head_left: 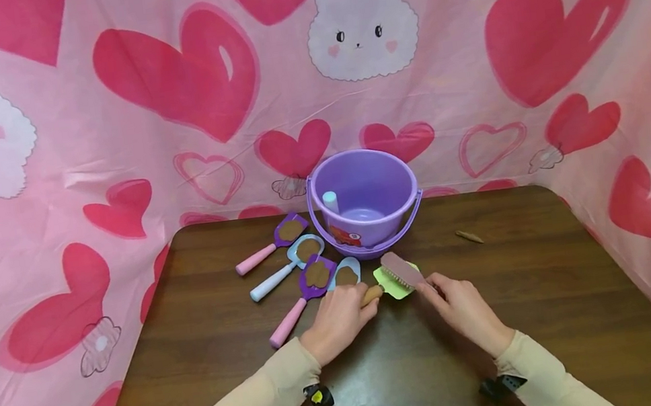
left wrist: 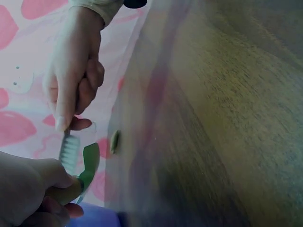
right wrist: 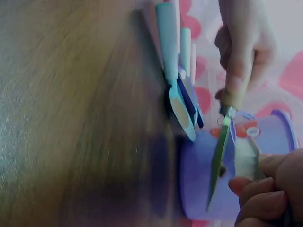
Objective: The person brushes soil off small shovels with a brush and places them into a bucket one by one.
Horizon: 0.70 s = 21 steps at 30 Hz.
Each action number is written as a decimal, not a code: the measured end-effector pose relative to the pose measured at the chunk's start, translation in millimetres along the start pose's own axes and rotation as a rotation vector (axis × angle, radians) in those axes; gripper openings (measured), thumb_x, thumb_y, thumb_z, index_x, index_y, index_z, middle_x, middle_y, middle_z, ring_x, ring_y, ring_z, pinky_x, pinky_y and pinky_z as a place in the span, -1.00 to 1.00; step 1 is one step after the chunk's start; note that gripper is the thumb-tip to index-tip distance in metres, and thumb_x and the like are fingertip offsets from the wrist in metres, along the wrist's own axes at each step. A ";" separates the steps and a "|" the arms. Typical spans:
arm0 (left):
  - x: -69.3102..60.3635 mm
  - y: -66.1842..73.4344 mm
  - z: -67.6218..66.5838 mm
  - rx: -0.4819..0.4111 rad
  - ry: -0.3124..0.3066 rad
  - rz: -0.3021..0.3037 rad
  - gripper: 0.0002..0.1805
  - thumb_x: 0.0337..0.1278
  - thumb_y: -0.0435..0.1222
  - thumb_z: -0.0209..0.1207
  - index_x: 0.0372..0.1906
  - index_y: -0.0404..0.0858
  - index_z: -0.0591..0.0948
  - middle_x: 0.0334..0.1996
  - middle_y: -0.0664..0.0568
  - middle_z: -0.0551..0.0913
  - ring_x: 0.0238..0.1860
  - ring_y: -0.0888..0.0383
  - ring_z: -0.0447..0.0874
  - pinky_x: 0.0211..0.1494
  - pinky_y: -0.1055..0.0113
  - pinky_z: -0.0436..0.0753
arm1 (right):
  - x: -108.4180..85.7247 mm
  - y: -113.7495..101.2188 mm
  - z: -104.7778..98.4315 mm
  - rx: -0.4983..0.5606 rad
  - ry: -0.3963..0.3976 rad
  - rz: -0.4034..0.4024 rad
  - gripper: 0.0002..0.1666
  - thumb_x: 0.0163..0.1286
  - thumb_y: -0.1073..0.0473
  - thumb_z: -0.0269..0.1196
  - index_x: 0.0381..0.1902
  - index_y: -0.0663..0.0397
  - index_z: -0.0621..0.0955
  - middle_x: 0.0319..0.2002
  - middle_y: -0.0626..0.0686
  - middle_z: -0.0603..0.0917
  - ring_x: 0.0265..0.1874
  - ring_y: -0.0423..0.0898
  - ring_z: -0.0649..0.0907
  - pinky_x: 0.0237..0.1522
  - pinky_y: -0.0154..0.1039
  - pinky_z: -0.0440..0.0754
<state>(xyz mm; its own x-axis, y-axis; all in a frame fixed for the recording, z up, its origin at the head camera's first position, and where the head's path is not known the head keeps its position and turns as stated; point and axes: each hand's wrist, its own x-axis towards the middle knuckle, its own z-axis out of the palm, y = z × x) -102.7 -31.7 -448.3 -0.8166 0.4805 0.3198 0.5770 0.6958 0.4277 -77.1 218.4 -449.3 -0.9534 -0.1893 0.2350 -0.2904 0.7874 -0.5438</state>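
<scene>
My left hand (head_left: 336, 320) grips the wooden handle of a small green shovel (head_left: 393, 289), its blade held over the table. The right hand (head_left: 467, 311) pinches a brush with a dull pink back (head_left: 399, 268). Its pale bristles (left wrist: 70, 150) face the blade, close to or against it. A small dark spot (right wrist: 222, 170) shows on the blade in the right wrist view. Beside the left hand lie two purple shovels (head_left: 289, 230) with pink handles and two light blue ones (head_left: 309, 248), bearing brown patches. The left hand partly covers the nearer light blue one.
Behind the hands stands a purple bucket (head_left: 405, 203), handle lowered to the front, with a light blue handle end (head_left: 330, 201) sticking up inside. A thin brownish piece (head_left: 468, 237) lies on the wooden table (head_left: 558, 310) to the right. Patterned pink cloth (head_left: 440, 94) encloses the back and sides.
</scene>
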 end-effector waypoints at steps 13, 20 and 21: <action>-0.3 1.3 2.8 0.014 0.043 0.023 -0.67 0.29 -0.21 0.36 -0.51 -0.13 0.47 -0.63 0.15 0.37 -0.61 0.19 0.38 -0.57 0.29 0.43 | 2.2 13.6 -6.2 -0.054 0.029 0.069 -0.79 0.54 0.12 0.28 -0.26 0.14 0.64 -0.60 -0.11 0.38 -0.62 -0.18 0.39 -0.52 -0.26 0.34; -0.6 3.7 3.1 0.020 0.040 0.022 -0.69 0.30 -0.21 0.36 -0.49 -0.14 0.49 -0.64 0.15 0.37 -0.60 0.20 0.37 -0.58 0.30 0.43 | -3.6 4.6 1.2 -0.003 -0.005 -0.052 -0.83 0.50 0.13 0.32 -0.30 0.05 0.64 -0.61 -0.20 0.37 -0.65 -0.32 0.34 -0.57 -0.35 0.32; -0.6 3.9 2.9 0.022 0.043 0.023 -0.69 0.29 -0.21 0.36 -0.49 -0.14 0.49 -0.63 0.15 0.37 -0.60 0.20 0.38 -0.58 0.30 0.43 | -4.0 3.6 2.0 -0.003 -0.006 -0.058 -0.83 0.50 0.13 0.32 -0.31 0.05 0.63 -0.61 -0.21 0.36 -0.66 -0.33 0.33 -0.58 -0.35 0.32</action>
<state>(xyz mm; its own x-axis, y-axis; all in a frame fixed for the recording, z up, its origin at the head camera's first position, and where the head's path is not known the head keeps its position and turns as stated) -100.1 -27.7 -449.3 -0.8012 0.4740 0.3653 0.5950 0.6965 0.4010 -74.5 220.8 -453.8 -0.9355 -0.2377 0.2614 -0.3447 0.7766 -0.5273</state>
